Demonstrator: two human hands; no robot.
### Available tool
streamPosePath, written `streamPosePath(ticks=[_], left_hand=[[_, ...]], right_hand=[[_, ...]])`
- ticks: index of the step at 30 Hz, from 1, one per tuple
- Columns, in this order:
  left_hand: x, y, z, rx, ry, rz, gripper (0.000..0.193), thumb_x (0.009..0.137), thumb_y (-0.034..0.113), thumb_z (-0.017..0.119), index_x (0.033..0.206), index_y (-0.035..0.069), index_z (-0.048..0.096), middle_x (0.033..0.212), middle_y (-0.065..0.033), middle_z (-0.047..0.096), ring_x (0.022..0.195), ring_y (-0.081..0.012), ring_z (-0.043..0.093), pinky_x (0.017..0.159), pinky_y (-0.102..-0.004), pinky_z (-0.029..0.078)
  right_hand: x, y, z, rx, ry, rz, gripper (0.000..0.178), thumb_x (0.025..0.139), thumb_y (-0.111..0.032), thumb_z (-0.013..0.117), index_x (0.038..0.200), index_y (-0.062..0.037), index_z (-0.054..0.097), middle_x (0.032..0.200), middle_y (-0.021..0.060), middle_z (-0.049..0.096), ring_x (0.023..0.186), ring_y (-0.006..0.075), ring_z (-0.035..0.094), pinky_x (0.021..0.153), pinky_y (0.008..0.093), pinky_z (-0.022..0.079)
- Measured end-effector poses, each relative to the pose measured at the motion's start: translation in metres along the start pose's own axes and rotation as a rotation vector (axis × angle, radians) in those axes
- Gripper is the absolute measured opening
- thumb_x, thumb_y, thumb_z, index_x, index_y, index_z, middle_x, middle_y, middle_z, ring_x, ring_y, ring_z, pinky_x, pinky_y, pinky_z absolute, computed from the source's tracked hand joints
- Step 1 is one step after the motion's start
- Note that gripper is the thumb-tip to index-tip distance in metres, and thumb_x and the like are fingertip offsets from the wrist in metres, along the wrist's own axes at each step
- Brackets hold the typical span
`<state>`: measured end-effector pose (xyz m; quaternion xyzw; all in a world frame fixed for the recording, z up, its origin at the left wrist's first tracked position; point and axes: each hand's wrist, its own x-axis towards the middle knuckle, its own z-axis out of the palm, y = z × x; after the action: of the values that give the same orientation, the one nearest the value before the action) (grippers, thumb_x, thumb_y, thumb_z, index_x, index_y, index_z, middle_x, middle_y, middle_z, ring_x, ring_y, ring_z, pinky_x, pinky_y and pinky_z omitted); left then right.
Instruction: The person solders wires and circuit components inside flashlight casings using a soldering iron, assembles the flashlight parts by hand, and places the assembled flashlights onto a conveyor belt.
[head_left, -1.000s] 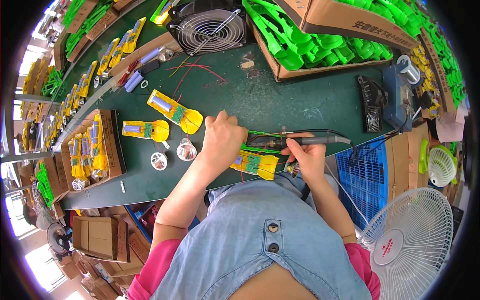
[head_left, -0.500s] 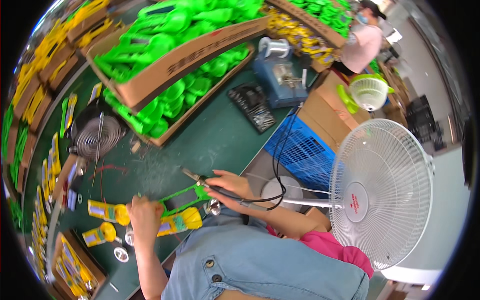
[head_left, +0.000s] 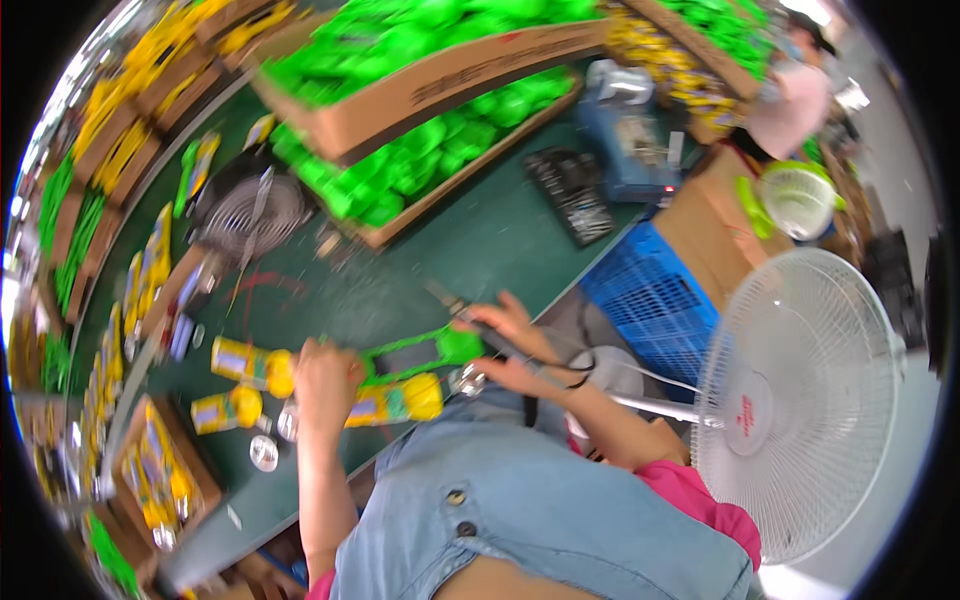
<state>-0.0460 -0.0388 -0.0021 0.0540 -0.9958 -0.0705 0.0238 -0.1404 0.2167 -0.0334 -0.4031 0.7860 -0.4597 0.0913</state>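
Note:
My right hand (head_left: 515,345) is closed around a soldering iron (head_left: 492,338), its tip blurred and pointing up-left over the table. Just left of this hand lies a green plastic housing (head_left: 460,345) with a long open frame. My left hand (head_left: 325,385) is closed at the frame's left end; whatever its fingers pinch is hidden. Below the frame, between my hands, is a yellow lamp part (head_left: 410,398) with a label. A shiny silver reflector (head_left: 467,380) sits beside my right hand. Two more yellow parts (head_left: 278,372) (head_left: 243,408) lie left of my left hand.
Cartons of green housings (head_left: 400,185) stand at the back of the green table (head_left: 350,290). A round metal-grilled fan (head_left: 250,215) lies at left, a blue machine (head_left: 630,150) far right. A white fan (head_left: 790,400) and blue crate (head_left: 655,285) are at right. Another person (head_left: 790,105) is beyond.
The whole view has swung, so the table and its contents appear farther right and mostly higher. My right hand still holds the soldering iron; my left hand stays closed by the green frame.

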Motion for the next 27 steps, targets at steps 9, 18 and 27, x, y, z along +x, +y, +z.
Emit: streamPosePath(ticks=[9, 18, 27], left_hand=[[-0.008, 0.022, -0.034, -0.407, 0.267, 0.051, 0.012, 0.074, 0.008, 0.058, 0.083, 0.007, 0.066, 0.087, -0.007, 0.054, 0.081, -0.0233, 0.049, 0.068, -0.0332, 0.04], [-0.027, 0.055, 0.006, -0.458, 0.282, 0.052, 0.015, 0.067, 0.005, 0.064, 0.082, 0.008, 0.065, 0.086, -0.0046, 0.056, 0.077, -0.0215, 0.051, 0.068, -0.0343, 0.038], [-0.015, 0.053, 0.009, -0.321, 0.256, -0.065, 0.006, 0.068, 0.003, 0.06, 0.073, 0.006, 0.062, 0.067, -0.0064, 0.052, 0.069, -0.0241, 0.053, 0.063, -0.0348, 0.04]], right_hand=[[0.001, -0.01, -0.004, 0.087, 0.076, 0.01, 0.059, 0.068, -0.004, 0.068, 0.118, -0.0074, 0.036, 0.11, 0.0074, 0.06, 0.109, 0.0231, 0.052, 0.106, 0.0482, 0.015], [0.006, -0.014, -0.001, 0.103, 0.06, -0.012, 0.059, 0.07, -0.003, 0.066, 0.12, -0.0063, 0.035, 0.111, 0.0073, 0.059, 0.111, 0.0228, 0.05, 0.105, 0.0442, 0.021], [0.034, -0.022, 0.009, 0.091, -0.154, 0.025, 0.052, 0.066, -0.008, 0.071, 0.112, -0.0033, 0.049, 0.112, 0.009, 0.057, 0.104, 0.0297, 0.053, 0.1, 0.0397, 0.033]])
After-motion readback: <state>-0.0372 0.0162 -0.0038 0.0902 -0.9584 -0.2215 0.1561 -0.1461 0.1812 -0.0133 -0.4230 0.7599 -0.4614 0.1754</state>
